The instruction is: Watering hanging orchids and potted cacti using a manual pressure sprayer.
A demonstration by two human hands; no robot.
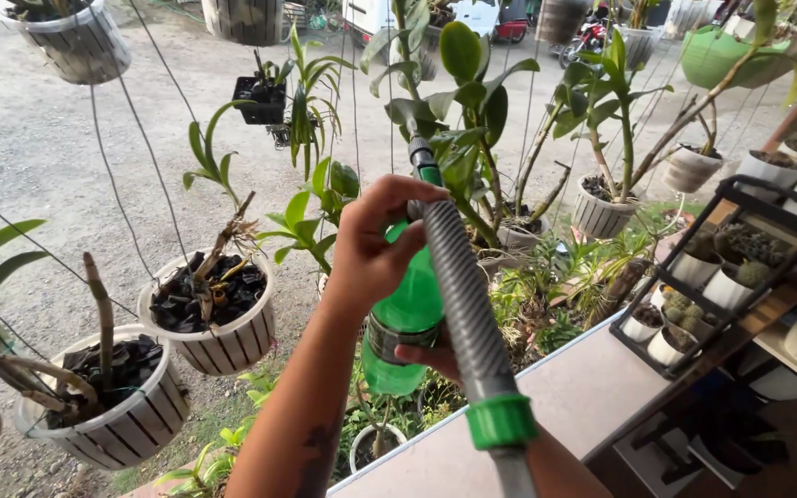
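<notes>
Our left hand (373,251) wraps its fingers around the top of a green spray bottle (405,314), closed on the part where the bottle meets the grey ribbed handle (461,295) of the sprayer. Our right hand (428,361) sits below, mostly hidden behind the bottle; only fingertips show, pressed against its lower side, so we cannot tell how tightly it grips. The bottle stands nearly upright between both hands, its nozzle (420,155) pointing up toward a leafy plant (468,101). A green collar (500,421) rings the handle's near end. To our left hang white slatted pots (223,341) holding orchids in dark chips. On our right, a black rack (740,267) holds small cactus pots above a pale counter (555,397).
</notes>
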